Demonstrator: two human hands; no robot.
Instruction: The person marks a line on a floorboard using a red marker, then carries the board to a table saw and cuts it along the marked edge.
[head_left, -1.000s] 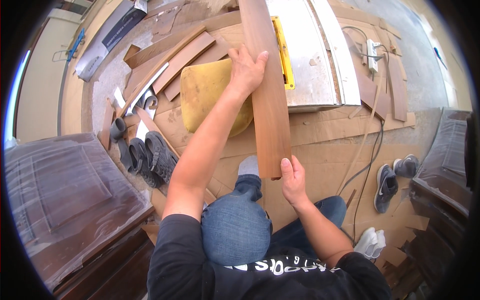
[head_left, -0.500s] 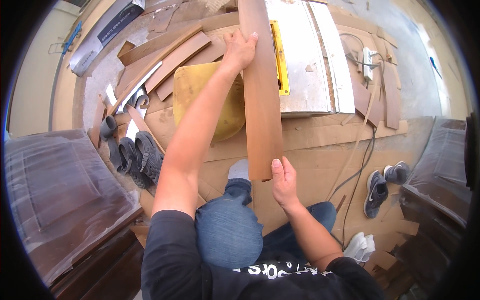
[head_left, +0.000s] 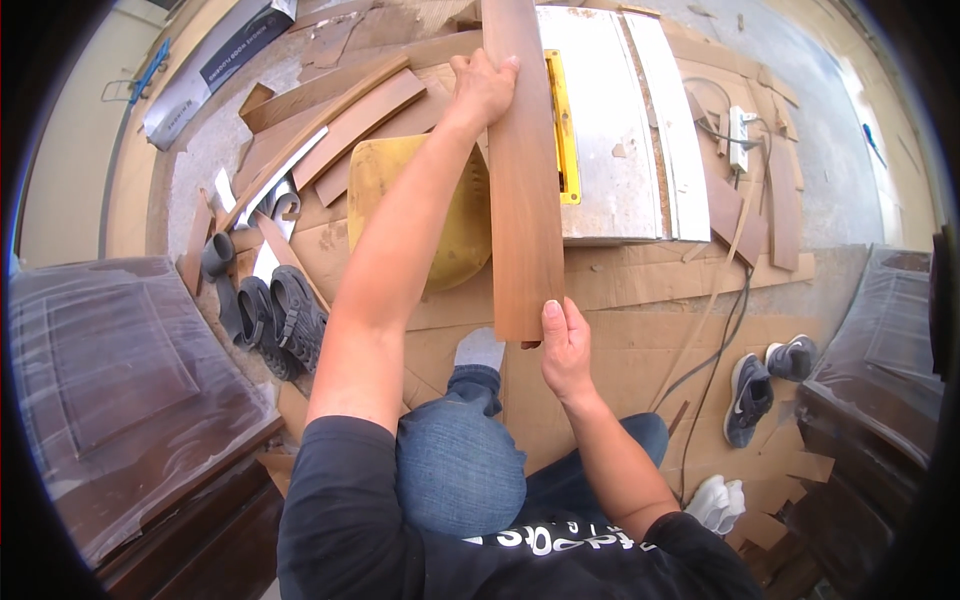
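A long brown wood plank [head_left: 525, 220] stretches away from me, its near end above the cardboard and its far end cut off by the top of the view. My left hand [head_left: 485, 85] grips its left edge well up its length, fingers partly hidden. Around the right corner of the near end, my right hand [head_left: 566, 345] is closed, thumb on top and fingers partly underneath. Just right of the plank is a white metal bench saw table [head_left: 615, 130] with a yellow insert [head_left: 568, 130]. A yellow plastic seat [head_left: 385, 190] lies behind my left forearm.
Several plank offcuts [head_left: 360, 135] lie at the far left. Sandals [head_left: 295, 310] sit left of my foot; sneakers [head_left: 750, 395] are at right. A white power strip [head_left: 738, 140] trails dark cables. Plastic-wrapped dark furniture [head_left: 130, 370] stands left, with more at right.
The plank's near end has shifted slightly away from me, and my right hand has moved up with it. My left hand keeps its hold in nearly the same place.
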